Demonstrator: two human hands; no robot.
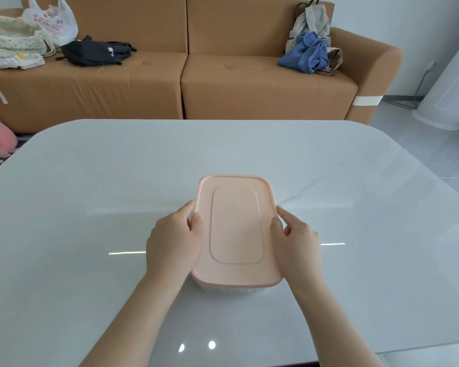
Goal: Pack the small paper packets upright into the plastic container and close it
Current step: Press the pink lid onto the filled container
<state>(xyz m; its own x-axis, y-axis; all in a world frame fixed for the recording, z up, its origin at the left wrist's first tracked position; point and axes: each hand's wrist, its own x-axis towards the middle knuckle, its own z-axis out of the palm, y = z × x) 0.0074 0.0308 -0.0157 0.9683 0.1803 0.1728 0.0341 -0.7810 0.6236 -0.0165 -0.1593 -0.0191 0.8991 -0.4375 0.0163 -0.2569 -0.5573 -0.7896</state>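
1. While both grips are clasping it from either side, the lid is lying flat over the container, which is standing on the surface directly between them.
2. The left grip is pinching the lid's left long edge, its thumb resting on top and its other fingers curling down the side, out of sight. The right grip is grasping the opposite edge in the same way.
3. No paper packets are showing anywhere around the grips. The lid is hiding the inside, and only a thin band of pale wall is peeking out below the edge nearest the person. That band is too blurred to read through, so the packets are probably sitting inside, though whether they are standing upright cannot be told.
4. Judging by this, the packing part is looking finished and the closing step is under way or nearly done. The lid is appearing level all round, with no corner visibly lifting.
5. Whether the rim is actually seating on the container cannot be told from above. What is likely remaining is pressing down along the edges, especially the far corners beyond both grips, and then letting go.
6. Well beyond the grips, past the far edge of the surface, a brown sofa is carrying several bags.
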